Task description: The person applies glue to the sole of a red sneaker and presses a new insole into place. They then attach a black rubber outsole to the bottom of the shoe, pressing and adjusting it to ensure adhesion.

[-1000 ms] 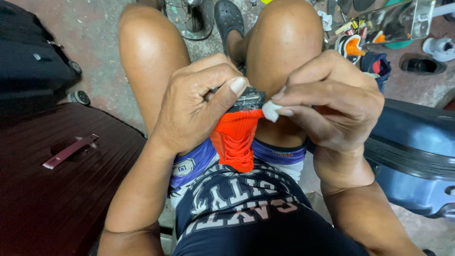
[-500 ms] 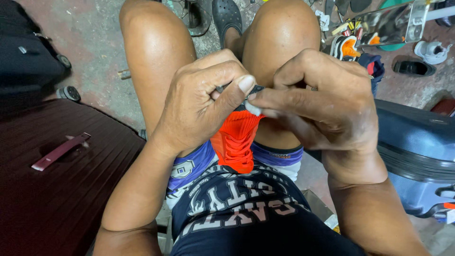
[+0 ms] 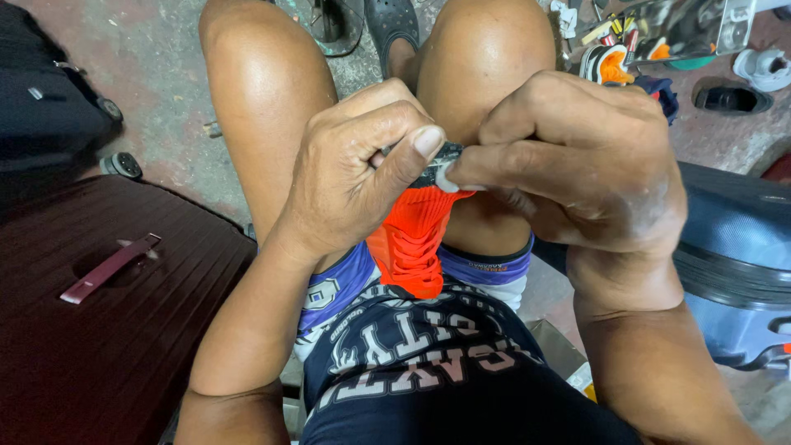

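I sit with an orange shoe (image 3: 412, 239) with orange laces standing upright between my thighs. My left hand (image 3: 354, 169) is closed around the shoe's top, thumb pressed along a dark edge (image 3: 437, 161). My right hand (image 3: 577, 161) meets it from the right, fingers curled, thumb and fingertips pinching the same dark edge, and a small white bit shows at the thumb tip. Both hands touch each other above the shoe. What lies inside the fists is hidden.
A dark red hard suitcase (image 3: 107, 321) with a strap handle lies at my left. A blue hard suitcase (image 3: 733, 247) lies at my right. A black wheeled case (image 3: 49, 115) stands far left. Shoes, sandals and tools (image 3: 659, 41) litter the concrete floor ahead.
My right hand has moved left and closed onto the shoe's top edge beside my left thumb. The white bit it held out is now mostly hidden. The view shifted slightly.
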